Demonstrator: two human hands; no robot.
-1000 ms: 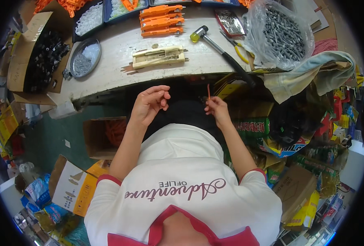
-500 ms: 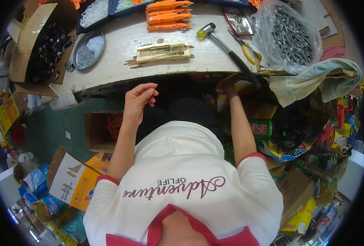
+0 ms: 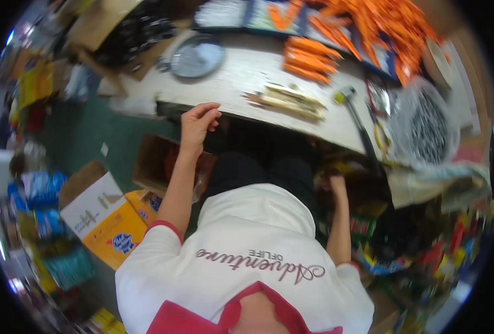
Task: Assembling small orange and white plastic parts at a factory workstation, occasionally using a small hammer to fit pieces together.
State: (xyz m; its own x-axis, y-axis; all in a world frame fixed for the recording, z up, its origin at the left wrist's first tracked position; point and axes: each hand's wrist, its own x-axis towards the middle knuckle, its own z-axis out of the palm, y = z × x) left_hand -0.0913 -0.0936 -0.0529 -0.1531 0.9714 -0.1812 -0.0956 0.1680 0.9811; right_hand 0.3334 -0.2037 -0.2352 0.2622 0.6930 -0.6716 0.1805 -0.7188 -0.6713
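My left hand (image 3: 199,127) is raised in front of the bench's near edge, its thumb and fingertips drawn together; anything in them is too small to make out. Low on the right, beneath the bench edge, my right hand (image 3: 332,182) is smeared by motion and its fingers are unclear. On the white bench top (image 3: 236,83) lies a pale wooden fixture (image 3: 293,101) with a slot along it. Beyond it sits a stack of orange plastic parts (image 3: 311,60). A hammer (image 3: 361,128) with a yellow face and black grip lies to the right, beside yellow-handled pliers (image 3: 381,136).
A clear bag of grey screw-like pieces (image 3: 428,128) and a cloth (image 3: 419,189) are at the right. Orange parts (image 3: 369,28) heap at the back. A round dish (image 3: 197,57) stands left, near black pieces (image 3: 138,36). Below is an open carton (image 3: 149,161).
The view has turned, so the bench now slants down to the right and more orange parts show. My right hand has moved down, farther from the bench edge; the left keeps its curled shape.
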